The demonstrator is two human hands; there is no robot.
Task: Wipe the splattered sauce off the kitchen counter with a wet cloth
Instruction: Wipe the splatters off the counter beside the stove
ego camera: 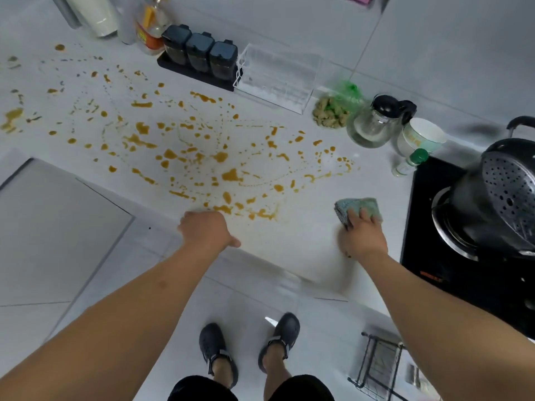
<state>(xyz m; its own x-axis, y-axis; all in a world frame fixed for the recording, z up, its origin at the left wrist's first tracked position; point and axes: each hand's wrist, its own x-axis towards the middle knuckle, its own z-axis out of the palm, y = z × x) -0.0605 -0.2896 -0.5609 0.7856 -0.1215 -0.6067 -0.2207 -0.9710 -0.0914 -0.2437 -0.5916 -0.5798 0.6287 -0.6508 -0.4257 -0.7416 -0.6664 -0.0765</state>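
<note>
Orange-brown sauce [228,175] is splattered in drops and streaks over most of the white counter [304,235], from the far left to near the stove. My right hand [363,237] presses a folded grey-green cloth [359,208] flat on the counter, to the right of the splatter and just left of the stove. My left hand [207,231] rests on the counter's front edge with its fingers curled down, holding nothing, right below the nearest sauce drops.
A black stove [428,256] with a perforated steel pot [503,195] stands at the right. Along the back wall stand three dark spice jars [199,55], a clear box [278,76], a glass kettle [376,121], a cup [419,137] and bottles [150,24]. The floor lies below.
</note>
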